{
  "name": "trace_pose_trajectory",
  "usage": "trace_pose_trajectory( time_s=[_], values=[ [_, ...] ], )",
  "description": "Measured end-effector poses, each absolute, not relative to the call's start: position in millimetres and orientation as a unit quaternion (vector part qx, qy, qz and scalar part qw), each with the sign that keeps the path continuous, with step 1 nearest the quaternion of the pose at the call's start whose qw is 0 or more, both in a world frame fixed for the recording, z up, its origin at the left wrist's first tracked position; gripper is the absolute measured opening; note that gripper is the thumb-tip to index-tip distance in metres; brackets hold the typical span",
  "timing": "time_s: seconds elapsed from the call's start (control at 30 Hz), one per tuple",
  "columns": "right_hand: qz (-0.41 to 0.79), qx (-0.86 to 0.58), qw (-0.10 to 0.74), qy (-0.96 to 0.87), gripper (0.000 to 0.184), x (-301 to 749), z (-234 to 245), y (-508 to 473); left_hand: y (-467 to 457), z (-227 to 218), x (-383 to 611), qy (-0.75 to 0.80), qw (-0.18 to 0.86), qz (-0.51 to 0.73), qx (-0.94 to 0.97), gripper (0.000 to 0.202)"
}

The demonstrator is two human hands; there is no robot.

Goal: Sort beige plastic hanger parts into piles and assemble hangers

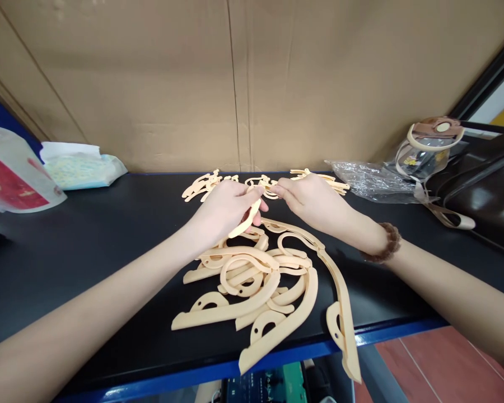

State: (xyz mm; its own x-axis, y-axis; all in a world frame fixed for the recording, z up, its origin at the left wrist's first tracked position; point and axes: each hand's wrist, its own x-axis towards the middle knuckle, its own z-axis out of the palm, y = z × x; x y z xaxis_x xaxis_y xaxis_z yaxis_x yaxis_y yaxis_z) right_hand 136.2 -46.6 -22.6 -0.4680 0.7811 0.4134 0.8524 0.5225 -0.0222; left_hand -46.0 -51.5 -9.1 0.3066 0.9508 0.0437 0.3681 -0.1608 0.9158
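Cream plastic folding clothes hangers [296, 327] lie overlapping in a pile on the black table [121, 313], some reaching over its front edge. Beyond the pile, my left hand [231, 207] is closed around a curved cream hanger piece [247, 219], whose lower end sticks out under the thumb. Close by on the right, my right hand [306, 196] pinches at the far end of that piece with thumb and finger; its grip there is partly hidden. Smaller cream hanger parts [199, 186] are spread behind both hands, with more slim parts [336, 184] at the right.
A cardboard panel [172, 84] stands along the back. On the left are a tissue pack [84, 168] and a white and red container [21, 173]. To the right lie a clear plastic bag [373, 182], a clear bottle [428, 148] with a strap, and a dark bag [483, 190].
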Motion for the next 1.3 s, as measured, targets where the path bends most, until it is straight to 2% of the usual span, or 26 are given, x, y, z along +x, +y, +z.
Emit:
trace_pose_trajectory(
  time_s=[0.1,0.23,0.33,0.43,0.57,0.7,0.8,0.9,1.03,1.17,1.3],
  values=[
    [0.007,-0.466,0.210,-0.859,0.039,135.0,-17.9,-47.2,-43.7,-4.1,-52.9,0.493,0.382,0.275,0.732,0.038],
    [0.049,-0.460,0.215,-0.860,0.036,131.5,-10.6,-52.7,-33.6,9.9,-66.6,0.490,0.381,0.178,0.764,0.040],
    [0.135,-0.449,0.184,-0.864,0.035,138.6,-7.5,-48.9,-31.6,17.0,-75.3,0.470,0.374,0.128,0.789,0.038],
    [0.195,-0.519,0.154,-0.818,0.037,163.6,-7.9,-29.8,-29.2,19.4,-83.8,0.457,0.330,0.071,0.823,0.041],
    [-0.023,-0.666,0.178,-0.724,0.042,211.5,-12.6,5.9,-10.6,14.6,-100.4,0.568,0.193,0.171,0.782,0.040],
    [-0.091,-0.709,0.174,-0.677,0.043,242.3,-25.3,26.3,21.8,-8.3,-121.5,0.603,0.019,0.238,0.761,0.032],
    [-0.113,-0.697,0.165,-0.688,0.041,249.3,-38.9,31.6,38.0,-30.5,-130.2,0.609,-0.017,0.230,0.759,0.024],
    [-0.130,-0.670,0.171,-0.711,0.042,247.7,-50.3,34.5,40.5,-42.2,-126.9,0.616,-0.058,0.218,0.754,0.035],
    [-0.160,-0.634,0.180,-0.735,0.044,237.4,-55.0,34.8,29.4,-42.3,-104.5,0.546,-0.110,0.179,0.811,0.049],
    [-0.169,-0.597,0.182,-0.762,0.041,221.7,-47.1,26.1,15.0,-44.8,-74.9,0.471,-0.105,0.133,0.866,0.048],
    [-0.130,-0.534,0.172,-0.818,0.034,199.0,-33.3,6.2,8.5,-49.6,-56.8,0.442,-0.085,0.130,0.884,0.050]
  ],
)
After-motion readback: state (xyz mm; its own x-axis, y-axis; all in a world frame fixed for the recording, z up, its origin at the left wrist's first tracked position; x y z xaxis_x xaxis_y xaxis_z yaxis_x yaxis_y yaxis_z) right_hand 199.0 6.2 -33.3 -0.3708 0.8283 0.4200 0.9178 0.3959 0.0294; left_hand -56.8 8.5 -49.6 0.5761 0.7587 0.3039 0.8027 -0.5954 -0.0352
